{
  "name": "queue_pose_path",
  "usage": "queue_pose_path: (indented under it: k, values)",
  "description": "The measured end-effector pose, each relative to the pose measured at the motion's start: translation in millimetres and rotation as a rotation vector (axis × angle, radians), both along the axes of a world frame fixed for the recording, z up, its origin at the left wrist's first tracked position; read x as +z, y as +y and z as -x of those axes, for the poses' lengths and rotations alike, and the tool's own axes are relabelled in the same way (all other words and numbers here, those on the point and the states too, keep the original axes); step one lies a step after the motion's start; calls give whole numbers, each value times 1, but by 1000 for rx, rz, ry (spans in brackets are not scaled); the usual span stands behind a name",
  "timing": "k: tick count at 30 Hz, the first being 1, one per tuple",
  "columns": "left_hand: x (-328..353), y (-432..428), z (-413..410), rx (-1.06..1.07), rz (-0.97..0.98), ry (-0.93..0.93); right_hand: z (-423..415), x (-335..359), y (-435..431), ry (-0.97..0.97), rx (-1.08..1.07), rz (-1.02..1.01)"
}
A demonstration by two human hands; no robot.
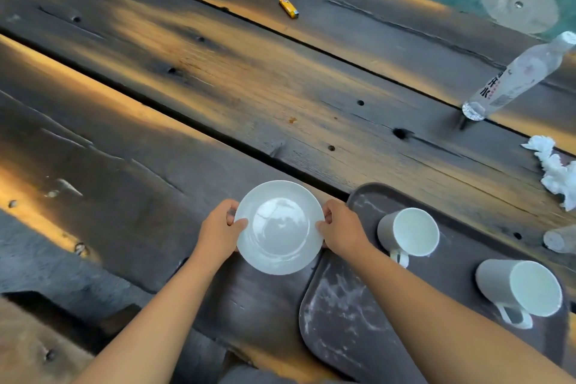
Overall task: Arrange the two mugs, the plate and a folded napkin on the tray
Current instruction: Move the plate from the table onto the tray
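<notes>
Both forearms reach out to the plate (280, 227), pinched at opposite rims by the left hand (219, 229) and right hand (341, 226) just left of the tray (336, 315), so it should travel level onto the bare patch, clear of the farther mug (408, 232) and nearer mug (523, 287).

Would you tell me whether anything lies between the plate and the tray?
Nothing visible does. The left hand and right hand grip the plate right beside the left rim of the tray; the far mug and near mug stand farther right.
</notes>
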State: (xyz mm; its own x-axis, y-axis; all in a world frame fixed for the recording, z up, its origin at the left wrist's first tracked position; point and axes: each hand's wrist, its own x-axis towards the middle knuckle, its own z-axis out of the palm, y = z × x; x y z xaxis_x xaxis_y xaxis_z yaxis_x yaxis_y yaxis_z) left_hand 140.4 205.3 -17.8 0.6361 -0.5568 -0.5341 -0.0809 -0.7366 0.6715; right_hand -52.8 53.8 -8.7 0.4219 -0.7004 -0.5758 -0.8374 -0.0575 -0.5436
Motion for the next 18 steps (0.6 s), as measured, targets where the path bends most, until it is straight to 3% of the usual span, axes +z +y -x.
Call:
queue_pose_path:
  k: [8, 18]
  values:
    - [19, -4, 43, -240, 0, -66, 73, 8, 46, -43, -226, -60]
    - [14, 8, 118, -418, -17, -5, 166, 1, 92, -37, -455, -143]
